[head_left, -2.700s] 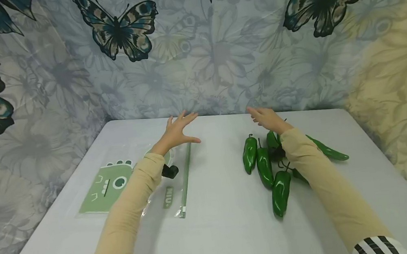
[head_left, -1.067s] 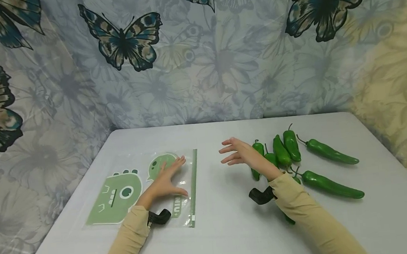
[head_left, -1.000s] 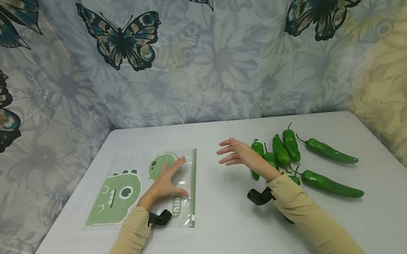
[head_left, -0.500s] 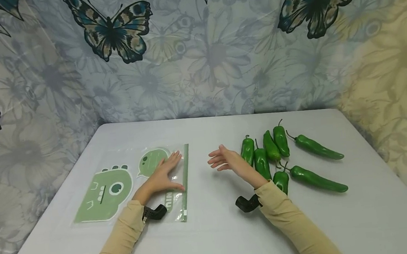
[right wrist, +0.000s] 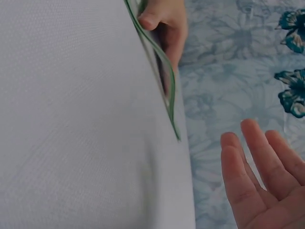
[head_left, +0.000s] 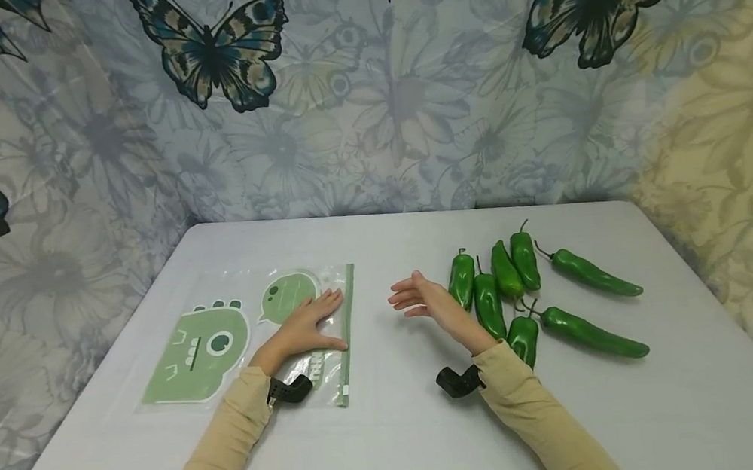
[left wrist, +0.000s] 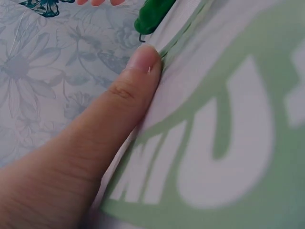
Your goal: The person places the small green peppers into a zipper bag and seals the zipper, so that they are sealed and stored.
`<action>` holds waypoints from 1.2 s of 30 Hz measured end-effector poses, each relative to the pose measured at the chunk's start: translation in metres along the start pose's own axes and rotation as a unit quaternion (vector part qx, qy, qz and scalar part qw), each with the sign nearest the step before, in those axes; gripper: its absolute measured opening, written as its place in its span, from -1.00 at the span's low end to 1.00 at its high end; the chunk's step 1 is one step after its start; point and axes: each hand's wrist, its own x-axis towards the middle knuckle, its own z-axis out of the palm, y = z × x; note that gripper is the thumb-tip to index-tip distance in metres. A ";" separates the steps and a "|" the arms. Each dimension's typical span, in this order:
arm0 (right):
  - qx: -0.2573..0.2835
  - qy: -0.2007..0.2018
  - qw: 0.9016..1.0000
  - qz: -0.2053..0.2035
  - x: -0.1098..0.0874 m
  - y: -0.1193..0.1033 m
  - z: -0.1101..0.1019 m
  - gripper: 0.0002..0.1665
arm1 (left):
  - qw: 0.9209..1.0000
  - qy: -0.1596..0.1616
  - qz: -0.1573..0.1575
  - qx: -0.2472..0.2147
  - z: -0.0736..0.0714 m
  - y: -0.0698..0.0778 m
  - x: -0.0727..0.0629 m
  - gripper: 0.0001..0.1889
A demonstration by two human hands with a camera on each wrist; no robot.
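My left hand [head_left: 300,331] lies spread over the right part of a clear zip bag [head_left: 208,361] printed with green cartoon monsters. Its fingers and thumb reach to the green zip strip [head_left: 350,298]. In the left wrist view the thumb [left wrist: 124,100] presses along the bag beside large printed letters [left wrist: 228,148]. My right hand [head_left: 432,304] hovers above the table, fingers loosely extended and holding nothing, between the bag and a group of green peppers. Seen from the right wrist, the right hand [right wrist: 267,186] has parted fingers, and the zip strip [right wrist: 167,67] bows up from the table.
Several long green peppers, among them one at the lower right [head_left: 593,331] and one at the upper right [head_left: 594,272], lie on the white table [head_left: 397,445]. A nearer pepper [head_left: 524,338] sits partly behind the right sleeve. Butterfly-patterned cloth [head_left: 400,127] hangs behind the table.
Both hands have come back from the far side of the table. The left has lowered onto the bag and flattened; the right has moved left, off the peppers. The bag and peppers stay put.
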 end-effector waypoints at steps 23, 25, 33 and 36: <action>0.010 -0.003 1.000 0.014 0.019 0.002 0.038 -0.25 | 0.990 0.107 -0.005 -0.094 0.007 0.003 0.000 -0.20; 0.037 -0.015 0.999 0.013 0.023 0.005 0.042 -0.25 | 0.987 0.122 -0.008 -0.103 0.006 0.003 -0.001 -0.24; 0.096 -0.033 0.995 0.022 0.029 0.018 0.050 -0.25 | 0.981 0.145 -0.008 -0.125 0.006 -0.001 -0.001 -0.33; 0.128 -0.031 0.990 0.048 0.031 0.019 0.055 -0.21 | 0.981 0.143 -0.005 -0.129 0.005 -0.002 -0.001 -0.34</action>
